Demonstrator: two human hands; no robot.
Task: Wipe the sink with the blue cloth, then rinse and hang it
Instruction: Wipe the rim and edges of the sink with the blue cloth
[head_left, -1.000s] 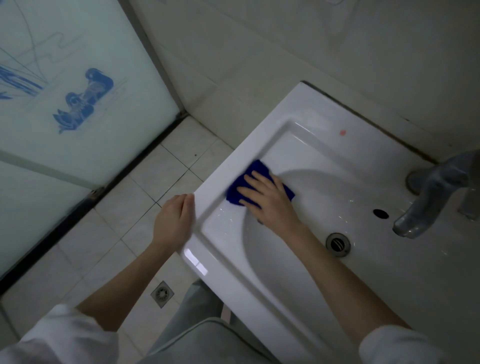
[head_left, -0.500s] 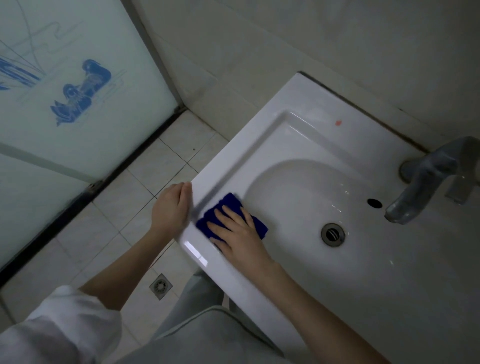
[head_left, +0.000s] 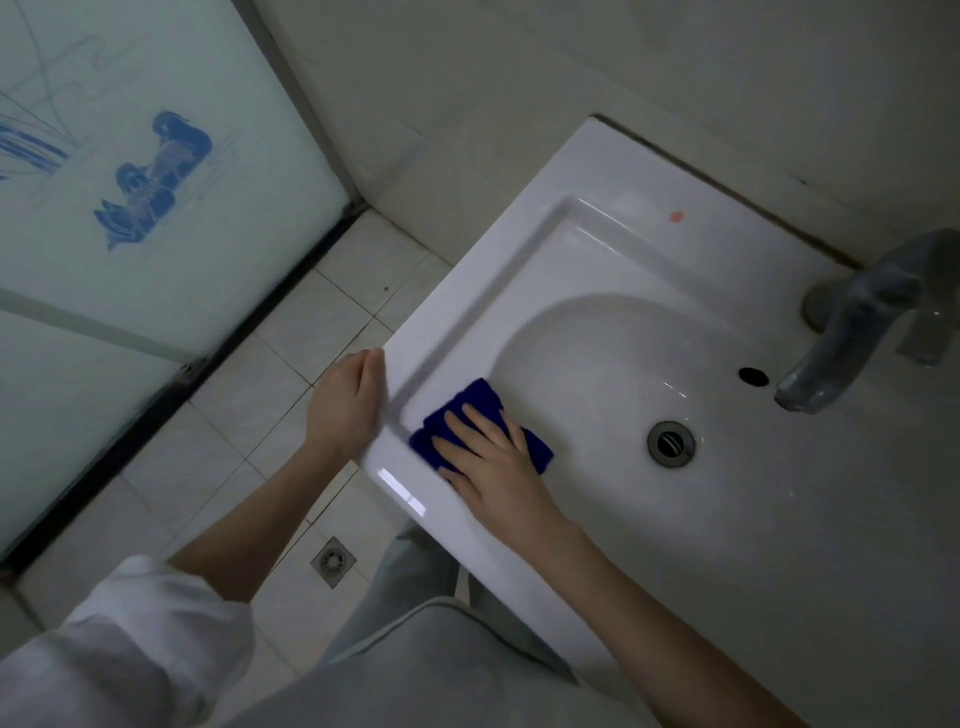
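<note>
The white sink (head_left: 597, 171) fills the right of the view. A folded blue cloth (head_left: 480, 402) lies flat on the sink's near-left inner ledge, by the basin's edge. My right hand (head_left: 493, 462) presses down on the cloth with straight, spread fingers. My left hand (head_left: 345, 400) rests against the sink's left outer edge, its fingertips hidden over the rim. The drain (head_left: 671, 443) and the overflow hole (head_left: 753, 376) show in the basin.
A grey tap (head_left: 852, 332) overhangs the basin at the right. A small red spot (head_left: 677, 217) marks the back ledge. Left of the sink are tiled floor with a floor drain (head_left: 332, 562) and a frosted glass door (head_left: 156, 208).
My right hand slid the cloth from the far-left ledge toward me along the sink's left side, then slightly toward the basin. My left hand stayed on the sink's edge.
</note>
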